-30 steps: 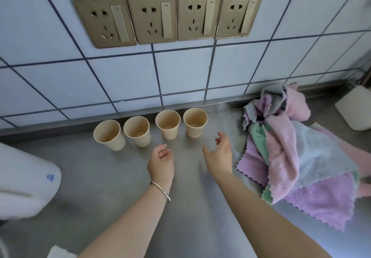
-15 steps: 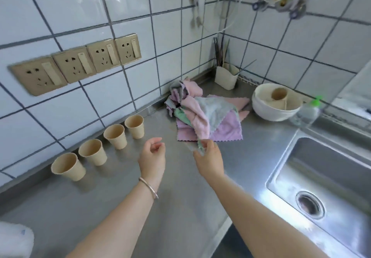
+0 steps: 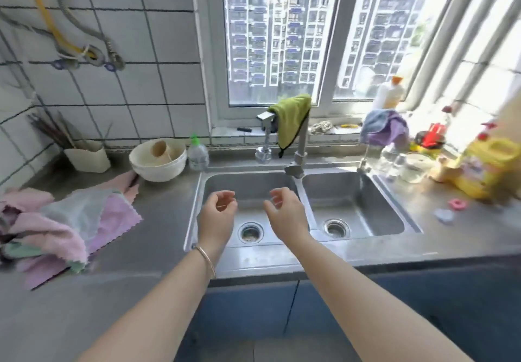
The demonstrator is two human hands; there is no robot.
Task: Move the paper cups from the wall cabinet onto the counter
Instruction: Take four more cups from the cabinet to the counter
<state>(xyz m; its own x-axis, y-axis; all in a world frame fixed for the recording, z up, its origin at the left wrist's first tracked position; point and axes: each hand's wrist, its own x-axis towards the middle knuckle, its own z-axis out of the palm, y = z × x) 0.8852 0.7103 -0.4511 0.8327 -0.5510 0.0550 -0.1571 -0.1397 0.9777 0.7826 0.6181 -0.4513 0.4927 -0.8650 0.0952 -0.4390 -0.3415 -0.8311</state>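
My left hand (image 3: 217,216) and my right hand (image 3: 286,215) hover side by side over the left basin of a steel double sink (image 3: 251,192). Both hold nothing, with the fingers loosely curled and apart. The row of paper cups on the counter is out of view to the left. One paper cup (image 3: 160,150) lies tilted inside a white bowl (image 3: 158,164) at the back of the steel counter (image 3: 158,220). The wall cabinet does not show.
A heap of pink, lilac and grey cloths (image 3: 62,226) lies on the counter at left. A beige utensil holder (image 3: 87,155) and a small bottle (image 3: 198,155) stand by the wall. The faucet (image 3: 298,147) carries a green cloth. Bottles and jars (image 3: 485,167) crowd the right side.
The view has swung right from the row of cups and wall sockets to the sink and window. Both hands have moved away from the cups and now hang over the left basin.
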